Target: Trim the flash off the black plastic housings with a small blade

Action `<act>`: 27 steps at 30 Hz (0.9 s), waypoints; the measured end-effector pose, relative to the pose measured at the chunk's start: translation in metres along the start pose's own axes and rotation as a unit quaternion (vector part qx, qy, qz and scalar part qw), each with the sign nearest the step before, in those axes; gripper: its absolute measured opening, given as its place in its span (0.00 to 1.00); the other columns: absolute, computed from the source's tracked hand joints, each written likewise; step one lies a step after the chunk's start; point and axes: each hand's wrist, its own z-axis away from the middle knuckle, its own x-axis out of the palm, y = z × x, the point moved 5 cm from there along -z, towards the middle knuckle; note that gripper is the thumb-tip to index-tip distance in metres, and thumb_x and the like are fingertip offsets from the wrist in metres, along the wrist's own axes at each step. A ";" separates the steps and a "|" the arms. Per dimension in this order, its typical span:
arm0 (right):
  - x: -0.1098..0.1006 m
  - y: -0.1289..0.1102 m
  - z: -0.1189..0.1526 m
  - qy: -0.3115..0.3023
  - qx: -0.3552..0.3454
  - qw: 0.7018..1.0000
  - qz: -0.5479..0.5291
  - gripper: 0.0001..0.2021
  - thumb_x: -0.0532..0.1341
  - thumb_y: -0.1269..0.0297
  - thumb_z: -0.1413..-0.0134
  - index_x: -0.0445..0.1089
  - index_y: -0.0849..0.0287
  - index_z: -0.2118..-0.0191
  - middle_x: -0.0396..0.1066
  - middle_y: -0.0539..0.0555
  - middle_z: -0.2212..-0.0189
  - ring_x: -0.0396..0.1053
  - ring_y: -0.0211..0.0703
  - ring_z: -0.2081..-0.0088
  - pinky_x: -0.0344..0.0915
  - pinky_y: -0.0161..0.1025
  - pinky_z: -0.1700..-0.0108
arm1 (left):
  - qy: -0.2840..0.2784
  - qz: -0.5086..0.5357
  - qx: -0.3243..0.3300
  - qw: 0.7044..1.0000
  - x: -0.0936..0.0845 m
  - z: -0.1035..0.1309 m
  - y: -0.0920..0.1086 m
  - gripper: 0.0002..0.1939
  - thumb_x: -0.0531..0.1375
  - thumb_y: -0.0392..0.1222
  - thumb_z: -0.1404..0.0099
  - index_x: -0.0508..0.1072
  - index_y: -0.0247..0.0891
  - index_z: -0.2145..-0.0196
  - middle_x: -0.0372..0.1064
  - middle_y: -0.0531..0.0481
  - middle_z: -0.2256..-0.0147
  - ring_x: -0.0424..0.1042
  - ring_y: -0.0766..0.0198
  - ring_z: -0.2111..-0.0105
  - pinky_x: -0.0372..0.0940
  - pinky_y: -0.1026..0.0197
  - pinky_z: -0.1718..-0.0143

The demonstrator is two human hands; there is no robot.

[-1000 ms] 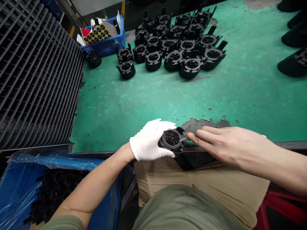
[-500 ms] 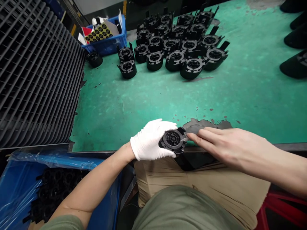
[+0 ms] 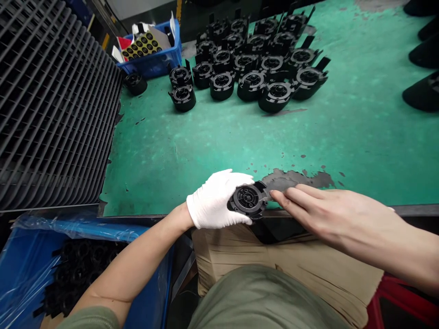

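Note:
My left hand (image 3: 216, 201), in a white glove, grips a round black plastic part (image 3: 247, 200) by its left side. The part is held at the table's near edge, its ringed face turned up towards me. A tab stands out at its upper right. My bare right hand (image 3: 308, 205) is just right of the part, thumb and fingers pinched together. Something thin and greyish shows between those fingertips and the part's right rim, too small to name.
Several similar black parts (image 3: 252, 81) stand grouped at the back of the green table (image 3: 206, 141). Behind them to the left is a blue bin (image 3: 151, 64) with sticker sheets. Stacked grey grids (image 3: 55, 105) rise at left; a blue crate (image 3: 144, 274) of black parts sits below.
My right hand has moved slightly to the right, away from the part. My left hand and the part have hardly moved.

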 end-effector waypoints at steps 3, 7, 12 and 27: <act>-0.002 0.004 -0.004 0.007 0.018 1.000 -0.003 0.30 0.53 0.88 0.38 0.71 0.74 0.33 0.72 0.54 0.61 0.71 0.46 0.64 0.66 0.43 0.66 | 0.001 0.003 -0.001 1.000 0.001 0.000 -0.001 0.53 0.78 0.76 0.35 0.72 0.41 0.26 0.80 0.29 0.31 0.79 0.33 0.27 0.62 0.25 0.17; 0.000 0.004 -0.003 0.005 0.027 0.999 -0.026 0.30 0.54 0.87 0.36 0.70 0.73 0.31 0.71 0.54 0.61 0.70 0.45 0.63 0.65 0.42 0.66 | 0.002 0.004 0.001 1.000 0.001 -0.001 -0.001 0.53 0.78 0.76 0.35 0.72 0.41 0.26 0.80 0.29 0.31 0.79 0.33 0.27 0.62 0.25 0.17; 0.000 -0.001 -0.002 0.010 -0.001 1.000 -0.006 0.33 0.56 0.88 0.42 0.68 0.78 0.31 0.71 0.54 0.61 0.67 0.47 0.63 0.67 0.44 0.64 | 0.012 0.002 0.013 1.000 0.000 0.000 -0.001 0.54 0.80 0.74 0.36 0.72 0.39 0.26 0.80 0.27 0.31 0.80 0.34 0.28 0.63 0.26 0.17; 0.016 0.032 -0.013 0.039 -0.106 0.989 -0.091 0.17 0.54 0.79 0.22 0.75 0.66 0.39 0.79 0.57 0.55 0.77 0.46 0.54 0.66 0.43 0.63 | 0.003 0.009 -0.009 1.000 0.000 -0.002 -0.001 0.53 0.80 0.73 0.36 0.73 0.43 0.26 0.79 0.30 0.30 0.79 0.32 0.28 0.62 0.23 0.17</act>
